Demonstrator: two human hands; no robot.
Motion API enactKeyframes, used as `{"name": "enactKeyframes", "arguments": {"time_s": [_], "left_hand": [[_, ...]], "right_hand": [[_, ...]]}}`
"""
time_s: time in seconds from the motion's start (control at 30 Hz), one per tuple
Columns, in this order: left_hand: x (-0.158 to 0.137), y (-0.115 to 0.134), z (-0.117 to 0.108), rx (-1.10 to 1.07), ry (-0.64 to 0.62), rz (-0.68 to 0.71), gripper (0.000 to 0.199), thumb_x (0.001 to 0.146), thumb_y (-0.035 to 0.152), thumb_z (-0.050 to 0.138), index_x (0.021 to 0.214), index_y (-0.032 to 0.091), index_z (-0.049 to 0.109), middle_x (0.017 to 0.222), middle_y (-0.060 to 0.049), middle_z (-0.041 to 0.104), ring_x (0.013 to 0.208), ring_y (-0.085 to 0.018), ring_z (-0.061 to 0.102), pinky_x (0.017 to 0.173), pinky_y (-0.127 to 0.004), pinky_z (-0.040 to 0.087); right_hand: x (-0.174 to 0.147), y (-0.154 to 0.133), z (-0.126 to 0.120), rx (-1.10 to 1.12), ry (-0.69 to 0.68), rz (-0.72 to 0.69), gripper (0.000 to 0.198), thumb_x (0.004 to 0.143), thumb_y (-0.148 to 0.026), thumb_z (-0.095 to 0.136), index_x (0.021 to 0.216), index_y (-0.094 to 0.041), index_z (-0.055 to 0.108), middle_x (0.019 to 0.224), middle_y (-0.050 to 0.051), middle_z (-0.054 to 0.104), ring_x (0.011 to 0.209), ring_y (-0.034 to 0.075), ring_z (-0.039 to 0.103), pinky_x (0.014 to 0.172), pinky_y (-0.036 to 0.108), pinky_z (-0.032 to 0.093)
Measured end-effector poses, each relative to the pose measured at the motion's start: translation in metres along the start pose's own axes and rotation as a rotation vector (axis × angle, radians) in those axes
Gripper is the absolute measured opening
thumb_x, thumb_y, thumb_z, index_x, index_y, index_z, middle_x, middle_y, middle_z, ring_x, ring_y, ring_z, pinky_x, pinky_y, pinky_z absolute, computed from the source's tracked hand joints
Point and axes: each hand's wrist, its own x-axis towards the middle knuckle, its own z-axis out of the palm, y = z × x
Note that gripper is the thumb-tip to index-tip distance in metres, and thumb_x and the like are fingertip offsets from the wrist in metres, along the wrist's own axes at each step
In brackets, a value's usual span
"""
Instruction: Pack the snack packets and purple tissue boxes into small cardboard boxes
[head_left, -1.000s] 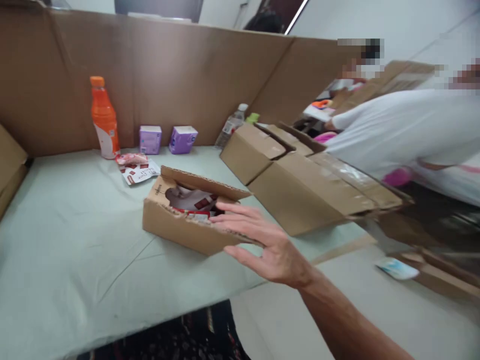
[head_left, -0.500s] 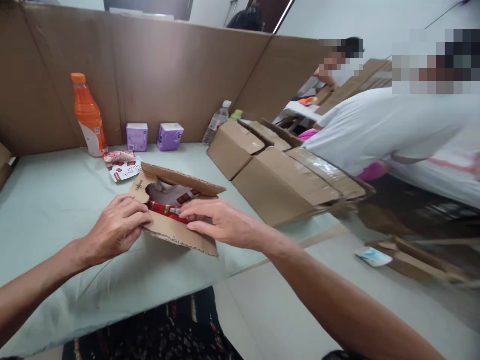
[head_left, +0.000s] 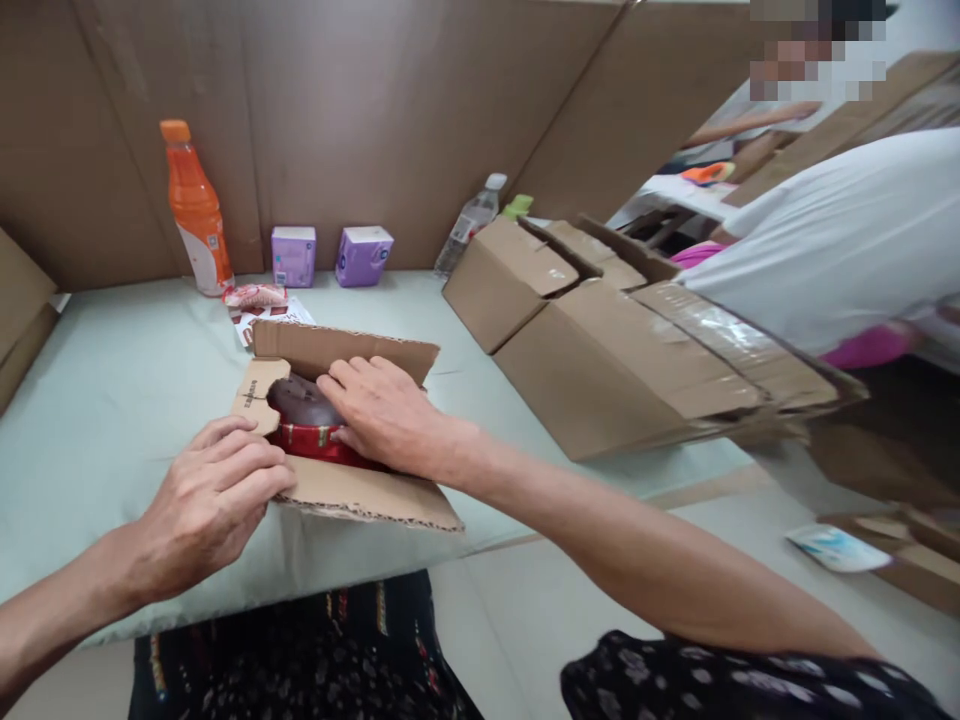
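Observation:
A small cardboard box (head_left: 375,492) lies on the pale green cloth with its flaps spread open. My left hand (head_left: 225,475) is closed over its near left corner, fingers bent over the flap's edge. In the opening lies a dark brown rounded package (head_left: 304,402), with a shiny red package (head_left: 307,440) along its near side. My right hand (head_left: 386,415) reaches in from the right. Its curled fingers are on the brown package and its thumb rests by the red one; the fingers partly hide both. Behind the box are a brown-and-white packet (head_left: 274,315) and a red-and-white wrapper (head_left: 255,295).
An orange bottle (head_left: 196,215) and two purple tissue packs (head_left: 293,257) stand by the cardboard partition (head_left: 420,110). To the right are a clear bottle (head_left: 472,225) and large cardboard boxes (head_left: 600,350). A person in white (head_left: 847,230) is beyond them.
My right hand has moved further over the opening, onto the dark brown package that now shows where a pale printed one was. My left hand stays on the box corner. The view has tilted down.

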Motion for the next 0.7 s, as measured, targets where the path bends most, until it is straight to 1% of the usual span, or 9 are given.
{"name": "enactKeyframes", "arguments": {"time_s": [0.17,0.27,0.33,0.4,0.47,0.53,0.6,0.67,0.7], "left_hand": [[-0.003,0.004,0.004,0.002,0.009,-0.021,0.023,0.097,-0.002,0.052,0.105,0.017,0.063,0.096,-0.005,0.076,0.088,-0.017,0.071,0.102,-0.040,0.052],[-0.017,0.005,0.003,-0.029,0.079,-0.045,0.029,0.095,0.001,0.060,0.118,0.018,0.064,0.110,-0.008,0.074,0.104,-0.020,0.070,0.111,-0.043,0.051],[-0.034,-0.005,0.004,-0.044,0.182,-0.087,0.056,0.093,0.014,0.074,0.145,0.021,0.054,0.137,-0.014,0.064,0.128,-0.027,0.063,0.118,-0.050,0.048],[-0.056,-0.023,0.010,-0.117,0.210,-0.195,0.098,0.087,0.041,0.085,0.165,0.026,0.028,0.162,-0.020,0.042,0.149,-0.036,0.045,0.122,-0.060,0.041],[-0.077,-0.046,0.023,-0.303,0.095,-0.371,0.123,0.080,0.066,0.083,0.170,0.029,0.006,0.174,-0.024,0.018,0.159,-0.045,0.025,0.123,-0.073,0.030],[-0.089,-0.065,0.040,-0.513,-0.045,-0.484,0.134,0.077,0.071,0.083,0.169,0.030,-0.005,0.175,-0.028,0.004,0.161,-0.052,0.013,0.120,-0.080,0.025],[-0.089,-0.077,0.059,-0.632,-0.115,-0.490,0.139,0.074,0.062,0.090,0.169,0.028,-0.006,0.172,-0.032,0.018,0.156,-0.051,0.030,0.116,-0.073,0.040],[-0.080,-0.081,0.076,-0.682,-0.126,-0.452,0.145,0.070,0.045,0.097,0.168,0.025,-0.007,0.163,-0.031,0.040,0.142,-0.045,0.054,0.106,-0.058,0.057],[-0.074,-0.080,0.082,-0.699,-0.124,-0.434,0.148,0.067,0.037,0.098,0.168,0.025,-0.009,0.160,-0.029,0.045,0.137,-0.042,0.060,0.102,-0.053,0.061]], "right_hand": [[0.008,-0.005,-0.006,0.030,-0.091,-0.072,0.020,0.094,-0.023,0.070,0.110,-0.012,0.071,0.115,0.018,0.069,0.112,0.031,0.058,0.089,0.039,0.040],[0.007,-0.007,-0.004,0.122,-0.211,-0.033,0.028,0.095,-0.023,0.069,0.120,-0.011,0.067,0.112,0.015,0.073,0.103,0.028,0.063,0.077,0.034,0.039],[0.006,-0.006,-0.001,0.181,-0.284,0.024,0.034,0.095,-0.026,0.071,0.125,-0.011,0.064,0.105,0.013,0.076,0.091,0.025,0.066,0.066,0.032,0.034],[0.006,-0.003,0.003,0.207,-0.311,0.021,0.025,0.095,-0.026,0.070,0.116,-0.012,0.069,0.101,0.012,0.078,0.083,0.023,0.066,0.061,0.032,0.028],[0.006,-0.001,0.008,0.214,-0.286,-0.044,0.009,0.096,-0.019,0.067,0.098,-0.014,0.074,0.096,0.010,0.078,0.080,0.021,0.065,0.060,0.032,0.026],[0.006,0.000,0.013,0.229,-0.244,-0.128,0.015,0.095,-0.012,0.064,0.084,-0.015,0.074,0.089,0.009,0.077,0.075,0.019,0.063,0.060,0.032,0.025],[0.006,0.001,0.020,0.257,-0.202,-0.200,0.019,0.091,-0.007,0.063,0.077,-0.016,0.073,0.083,0.007,0.075,0.071,0.018,0.061,0.060,0.031,0.026],[0.005,0.003,0.027,0.285,-0.170,-0.241,0.021,0.088,-0.004,0.063,0.072,-0.016,0.071,0.078,0.006,0.074,0.069,0.017,0.060,0.060,0.030,0.028],[0.004,0.005,0.030,0.294,-0.152,-0.249,0.022,0.086,-0.002,0.062,0.071,-0.017,0.070,0.077,0.005,0.073,0.069,0.017,0.060,0.061,0.030,0.030]]}}
